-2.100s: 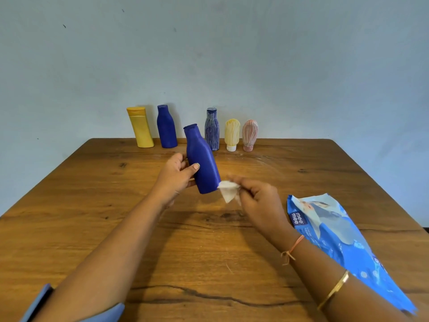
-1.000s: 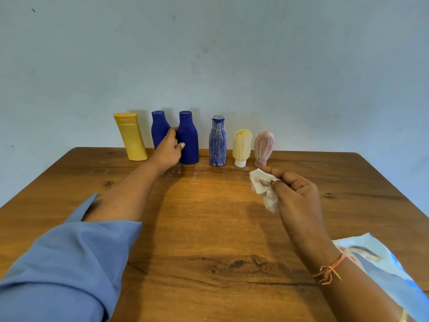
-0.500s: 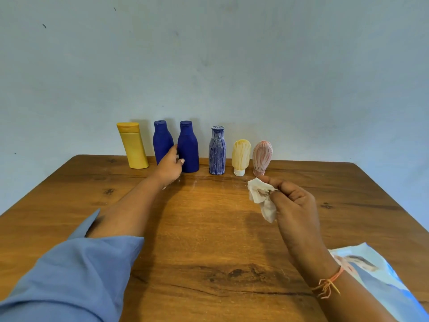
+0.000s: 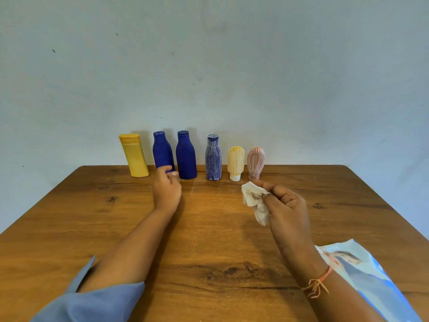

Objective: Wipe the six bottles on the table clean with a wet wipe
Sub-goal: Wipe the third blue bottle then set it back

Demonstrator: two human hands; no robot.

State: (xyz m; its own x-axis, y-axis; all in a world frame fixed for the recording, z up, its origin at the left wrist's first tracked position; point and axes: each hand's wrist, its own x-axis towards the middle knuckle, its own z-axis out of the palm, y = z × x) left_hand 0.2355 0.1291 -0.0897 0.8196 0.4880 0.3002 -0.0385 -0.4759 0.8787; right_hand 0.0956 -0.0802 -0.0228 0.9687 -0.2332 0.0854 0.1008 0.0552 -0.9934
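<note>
Six bottles (image 4: 213,159) stand rowed at frame centre; left hand (image 4: 166,192) loose, empty, by a blue bottle (image 4: 162,151); right hand (image 4: 289,206) pinches the wet wipe (image 4: 251,199); wiped count cannot be judged.

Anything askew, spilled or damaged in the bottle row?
Only the yellow bottle at the row's left end: it looks tilted, top toward the left, more than the rest of the row. That may be its shape or the wide lens. No spill or damage shows on the table.
</note>
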